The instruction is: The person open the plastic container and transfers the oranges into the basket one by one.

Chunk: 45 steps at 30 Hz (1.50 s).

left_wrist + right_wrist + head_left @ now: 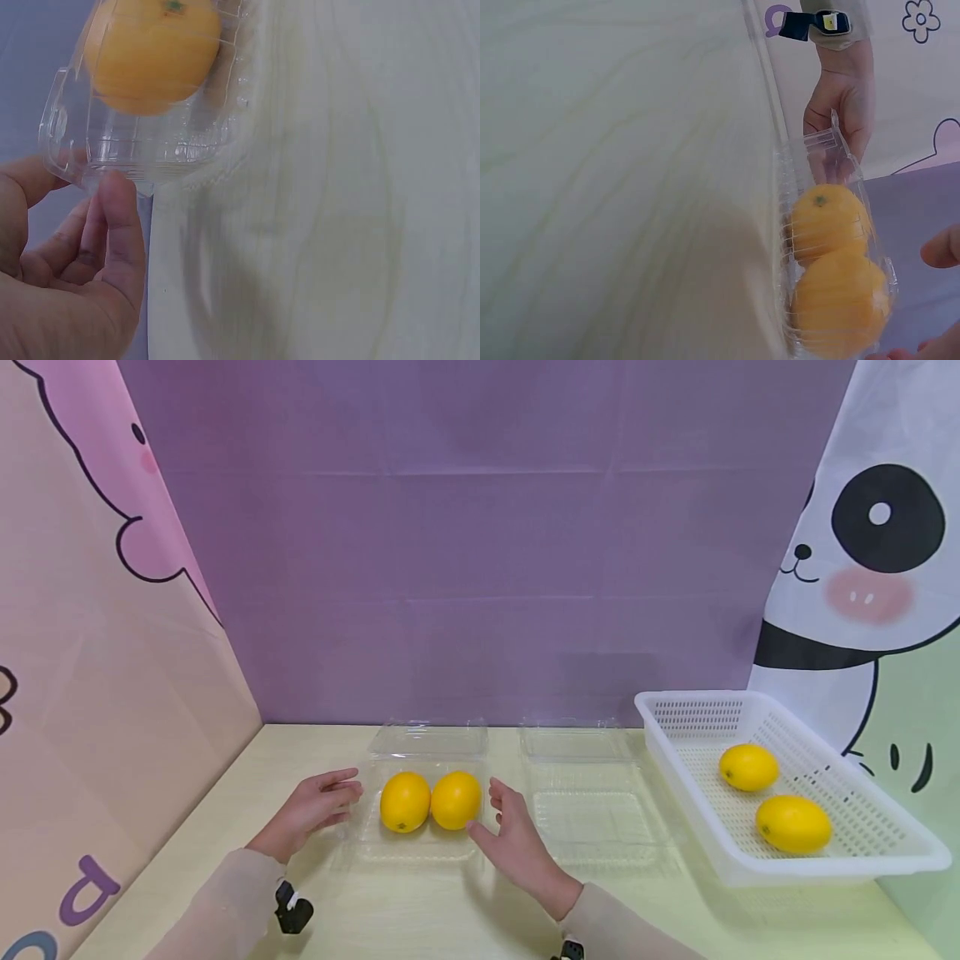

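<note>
Two round oranges (pixel 405 802) (pixel 456 801) sit side by side in a clear plastic clamshell box (pixel 420 853), whose lid (pixel 429 741) stands raised at the back. My left hand (pixel 318 806) is at the box's left side, fingers loosely bent. In the left wrist view its fingertips (pixel 118 196) overlap the box corner near an orange (pixel 154 52). My right hand (pixel 517 843) is at the box's right side with thumb and fingers spread, the thumb tip by the right orange. Neither hand grips anything.
A second clear clamshell box (pixel 592 852) lies with its lid up, right of the first. At the far right, a white perforated basket (pixel 690 810) holds two lemons (pixel 748 767) (pixel 793 824). A purple cloth (pixel 480 543) hangs behind the table.
</note>
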Motion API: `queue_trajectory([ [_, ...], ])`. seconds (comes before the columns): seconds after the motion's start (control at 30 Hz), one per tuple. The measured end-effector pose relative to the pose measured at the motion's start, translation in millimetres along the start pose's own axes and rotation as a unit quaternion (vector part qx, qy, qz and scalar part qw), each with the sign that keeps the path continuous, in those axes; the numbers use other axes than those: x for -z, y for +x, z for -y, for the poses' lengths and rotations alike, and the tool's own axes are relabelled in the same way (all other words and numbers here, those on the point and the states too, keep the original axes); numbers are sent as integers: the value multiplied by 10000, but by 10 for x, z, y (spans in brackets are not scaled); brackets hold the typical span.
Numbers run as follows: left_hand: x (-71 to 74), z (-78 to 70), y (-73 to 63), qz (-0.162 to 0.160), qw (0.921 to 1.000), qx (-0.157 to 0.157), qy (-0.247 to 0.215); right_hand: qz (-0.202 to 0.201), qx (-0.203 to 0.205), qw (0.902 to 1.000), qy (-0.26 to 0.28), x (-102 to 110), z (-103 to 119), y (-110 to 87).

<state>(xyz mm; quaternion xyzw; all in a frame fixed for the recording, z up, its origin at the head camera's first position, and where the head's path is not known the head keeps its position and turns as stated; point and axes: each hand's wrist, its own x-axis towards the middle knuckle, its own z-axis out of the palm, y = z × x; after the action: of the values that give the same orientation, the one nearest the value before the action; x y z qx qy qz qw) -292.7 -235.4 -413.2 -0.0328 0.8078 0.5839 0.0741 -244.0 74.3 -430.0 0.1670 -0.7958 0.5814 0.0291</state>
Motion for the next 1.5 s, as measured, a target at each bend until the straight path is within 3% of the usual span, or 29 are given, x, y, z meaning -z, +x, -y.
queue_trajectory([
  [0.27, 12, 21, -12, -6, 9998, 63, -165, 169, 296, 9987, -368, 59, 76, 20],
  [1.0, 8, 15, -12, -53, 9997, 147, -186, 383, 334, 9923, -1132, 50, 136, 308],
  [1.5, 8, 6, -27, -57, 9996, 144, -237, 683, 135, 9796, -1885, 38, 211, 443],
])
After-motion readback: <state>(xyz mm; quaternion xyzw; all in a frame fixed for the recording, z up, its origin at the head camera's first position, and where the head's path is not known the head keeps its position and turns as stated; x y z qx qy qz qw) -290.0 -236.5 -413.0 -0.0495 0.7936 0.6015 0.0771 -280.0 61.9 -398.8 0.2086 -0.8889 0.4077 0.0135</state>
